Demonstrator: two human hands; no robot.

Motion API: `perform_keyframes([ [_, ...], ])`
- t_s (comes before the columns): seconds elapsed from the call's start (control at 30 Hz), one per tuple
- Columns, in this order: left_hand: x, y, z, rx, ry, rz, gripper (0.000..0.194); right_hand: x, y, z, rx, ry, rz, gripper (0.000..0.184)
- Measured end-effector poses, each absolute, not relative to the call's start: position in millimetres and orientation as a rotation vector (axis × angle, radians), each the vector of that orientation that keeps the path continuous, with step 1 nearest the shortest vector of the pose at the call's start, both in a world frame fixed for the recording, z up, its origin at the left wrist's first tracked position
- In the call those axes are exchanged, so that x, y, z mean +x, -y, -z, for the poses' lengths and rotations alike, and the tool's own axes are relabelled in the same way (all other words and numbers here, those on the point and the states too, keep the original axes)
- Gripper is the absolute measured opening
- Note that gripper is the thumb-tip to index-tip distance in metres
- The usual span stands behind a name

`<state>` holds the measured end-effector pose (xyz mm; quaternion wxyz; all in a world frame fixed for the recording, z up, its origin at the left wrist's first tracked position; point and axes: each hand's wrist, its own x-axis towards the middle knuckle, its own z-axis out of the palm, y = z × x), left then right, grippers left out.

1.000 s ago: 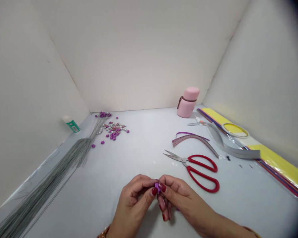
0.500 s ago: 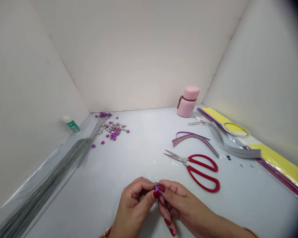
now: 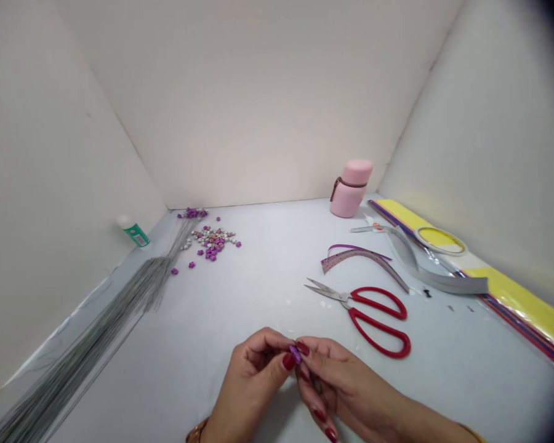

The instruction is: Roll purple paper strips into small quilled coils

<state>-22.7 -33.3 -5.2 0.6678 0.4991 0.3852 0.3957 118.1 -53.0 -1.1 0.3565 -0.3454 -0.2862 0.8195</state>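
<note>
Near the bottom of the head view, a small folded piece of shiny purple paper strip (image 3: pixel 295 354) sits between both hands. My left hand (image 3: pixel 258 375) pinches its left side between thumb and index finger. From the right, my right hand (image 3: pixel 339 375) grips it with thumb and index finger, its other fingers curled loosely below. The fingertips partly cover the piece, so its full shape is hidden. Red-handled scissors (image 3: pixel 379 320) lie to the right of the hands, blades slightly apart. Behind them are speckled and purple paper strips (image 3: pixel 360 253).
A pile of purple, silver and pinkish paper stars (image 3: pixel 213 240) lies at the back left, beside a bundle of thin wires (image 3: pixel 115 326). A glue stick (image 3: pixel 136 234) stands by the left wall. A pink flask (image 3: pixel 348 189), grey strips (image 3: pixel 443 282), tape roll (image 3: pixel 440 241) and yellow sheets (image 3: pixel 526 301) are right.
More of the purple piece shows between the fingertips now, and it appears turned slightly. My left thumb has drawn back a little; the right hand's lower fingers have shifted down and right.
</note>
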Motion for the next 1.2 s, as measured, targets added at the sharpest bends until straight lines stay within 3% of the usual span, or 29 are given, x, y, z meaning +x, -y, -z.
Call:
perform_keyframes([
  [0.2, -24, 32, 4, 1.134, -0.895, -0.903, 0.012, 120, 52, 1, -0.978, 0.817, -2.021, 0.033],
  [0.37, -32, 33, 2, 1.692, -0.890, -1.089, 0.015, 122, 54, 0, -1.078, 1.084, -1.810, 0.032],
  [0.67, -32, 35, 4, 1.823, -0.927, -1.070, 0.020, 131, 58, 1, -1.240, 1.716, -1.102, 0.014],
  [0.8, -33, 36, 4, 1.900, -0.883, -1.100, 0.029, 132, 56, 1, -1.244, 1.776, -1.005, 0.019],
  [1.2, -30, 35, 3, 2.095, -0.873, -1.134, 0.031, 131, 56, 4, -1.282, 1.872, -0.837, 0.023],
])
